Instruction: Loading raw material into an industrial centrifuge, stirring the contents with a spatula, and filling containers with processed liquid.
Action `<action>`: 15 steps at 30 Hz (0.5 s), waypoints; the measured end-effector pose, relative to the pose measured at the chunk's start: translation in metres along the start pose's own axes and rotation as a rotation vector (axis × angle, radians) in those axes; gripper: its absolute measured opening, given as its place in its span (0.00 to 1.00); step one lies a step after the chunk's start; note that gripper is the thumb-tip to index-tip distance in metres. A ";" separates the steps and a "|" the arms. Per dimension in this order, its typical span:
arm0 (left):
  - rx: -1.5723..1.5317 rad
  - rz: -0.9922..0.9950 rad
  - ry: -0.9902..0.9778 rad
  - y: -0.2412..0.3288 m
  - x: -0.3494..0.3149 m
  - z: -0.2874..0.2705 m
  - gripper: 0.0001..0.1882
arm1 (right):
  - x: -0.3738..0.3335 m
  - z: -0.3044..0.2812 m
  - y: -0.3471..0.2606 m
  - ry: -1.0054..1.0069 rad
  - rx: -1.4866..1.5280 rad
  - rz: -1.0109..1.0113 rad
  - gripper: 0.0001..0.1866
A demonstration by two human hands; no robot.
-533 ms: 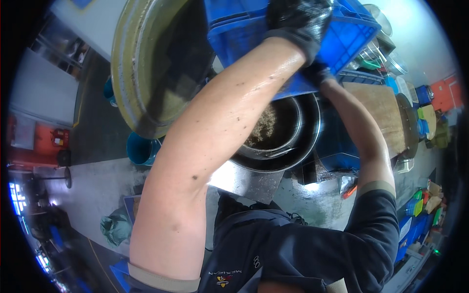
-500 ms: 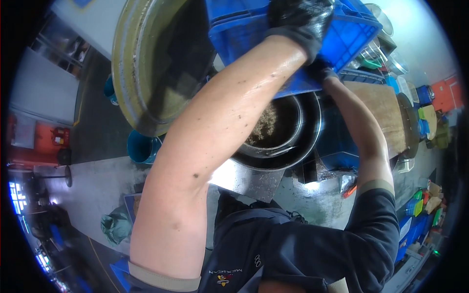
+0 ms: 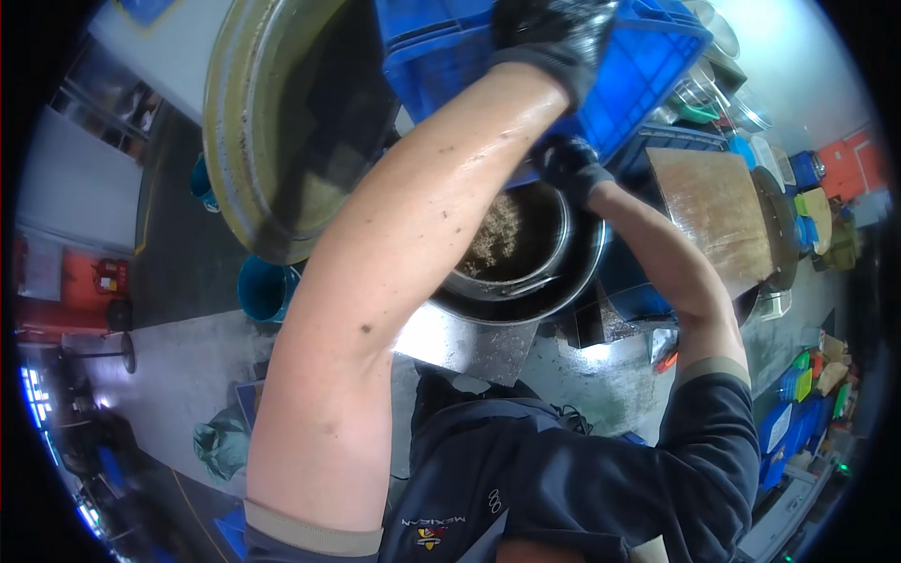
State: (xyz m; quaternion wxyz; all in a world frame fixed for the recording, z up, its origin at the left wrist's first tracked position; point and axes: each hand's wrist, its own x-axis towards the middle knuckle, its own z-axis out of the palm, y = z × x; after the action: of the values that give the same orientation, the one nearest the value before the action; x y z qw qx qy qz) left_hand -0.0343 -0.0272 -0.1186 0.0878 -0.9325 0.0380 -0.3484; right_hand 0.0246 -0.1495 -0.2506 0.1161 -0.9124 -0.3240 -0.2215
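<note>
In the head view, the step in hand is supporting a blue crate [image 3: 648, 70], which is tilted, beneath the left hand [image 3: 556, 33] and just beyond the right hand [image 3: 571, 164]; done well, I judge, this calls for a firm, even hold on two well-separated parts of the crate, with both wrists firm and the weight shared, so that the crate does not twist; the gloves look shiny and may be slick, so a hold around a rim or rib would probably serve better than a flat palm; the left forearm crosses in front of part of the nested vessels nearer the body, so a slight shift of the elbow or head might give a clearer look; as for the hands, the left one, black-gloved, lies against the crate with its back showing, but its fingers are hidden or cut off, and I cannot tell how far it is closed; the right one, gloved too, looks partly curled by the crate's lower edge, and I cannot tell whether it grips, touches or only nears it; just below the right hand, an inner pot [image 3: 540, 220] with brown crumbly matter [image 3: 493, 239] in it sits inside a wider dark pan [image 3: 582, 267]; left of the hands stands a large yellowish round vessel [image 3: 230, 131]; a brown board [image 3: 704, 211] lies to the right of the right hand.
</note>
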 end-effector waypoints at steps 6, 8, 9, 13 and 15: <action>-0.068 0.028 0.079 0.005 0.008 -0.009 0.13 | 0.029 -0.026 0.052 -0.296 -0.097 0.066 0.17; -0.070 0.026 0.091 -0.002 0.007 -0.007 0.13 | 0.026 -0.017 0.034 -0.257 -0.246 -0.012 0.14; -0.070 0.026 0.093 -0.006 0.005 -0.006 0.13 | 0.024 -0.013 0.018 -0.237 -0.317 -0.052 0.13; -0.068 0.016 0.137 -0.026 0.011 -0.005 0.12 | 0.034 -0.007 -0.018 -0.125 -0.624 -0.216 0.08; -0.090 0.027 0.164 -0.026 0.017 -0.010 0.11 | 0.049 -0.018 0.057 -0.126 -0.418 -0.164 0.12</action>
State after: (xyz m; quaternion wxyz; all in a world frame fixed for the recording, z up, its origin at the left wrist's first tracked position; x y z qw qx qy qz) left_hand -0.0277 -0.0056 -0.0959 0.0472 -0.9032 0.0733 -0.4204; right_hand 0.0892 -0.1731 -0.2150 -0.1144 -0.8992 -0.3509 -0.2351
